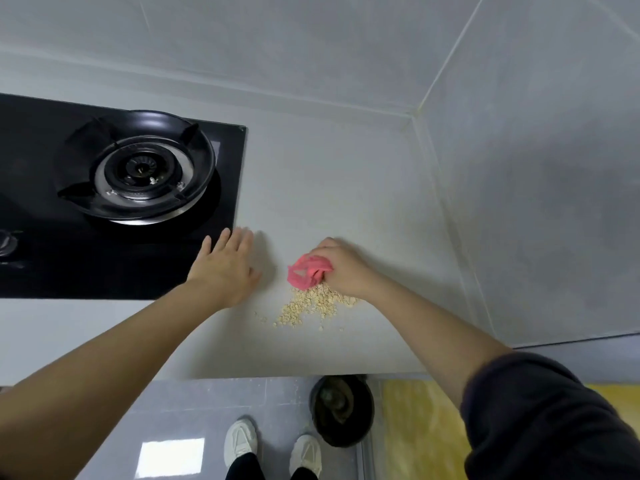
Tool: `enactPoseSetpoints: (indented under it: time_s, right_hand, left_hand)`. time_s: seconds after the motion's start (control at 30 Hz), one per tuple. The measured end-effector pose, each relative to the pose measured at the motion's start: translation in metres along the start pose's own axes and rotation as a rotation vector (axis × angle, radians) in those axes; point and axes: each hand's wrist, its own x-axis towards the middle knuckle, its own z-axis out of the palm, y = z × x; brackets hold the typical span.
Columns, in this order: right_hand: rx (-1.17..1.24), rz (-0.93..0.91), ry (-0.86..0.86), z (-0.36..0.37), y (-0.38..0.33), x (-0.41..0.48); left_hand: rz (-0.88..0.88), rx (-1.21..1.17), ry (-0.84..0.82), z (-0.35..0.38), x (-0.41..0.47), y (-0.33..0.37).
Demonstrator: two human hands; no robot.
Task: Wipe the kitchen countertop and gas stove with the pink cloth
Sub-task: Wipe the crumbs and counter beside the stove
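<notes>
Pink cloth (309,272) is bunched tight in the right hand (341,268), fingers curled round it, pressed to the pale countertop (322,174) right at a pile of oat flakes (313,306). Left hand (225,268) lies flat, fingers straight, at the black gas stove (121,209) edge.

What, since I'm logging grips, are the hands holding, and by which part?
The right hand grips the bunched pink cloth by its right end, the rest sticking out leftward. The left hand holds nothing; its fingers are straight.
</notes>
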Motion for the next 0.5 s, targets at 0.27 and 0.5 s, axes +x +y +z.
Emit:
enactPoseSetpoints:
  time_s: [0.27, 0.5]
  right_hand:
    - [1.194, 0.414, 0.606, -0.028, -0.010, -0.062]
    - [1.653, 0.363, 0.419, -0.031, -0.026, -0.090]
  left_hand:
    - [0.206, -0.240, 0.249, 0.001, -0.029, 0.037]
    - [0.471, -0.193, 0.389, 0.004, -0.034, 0.121]
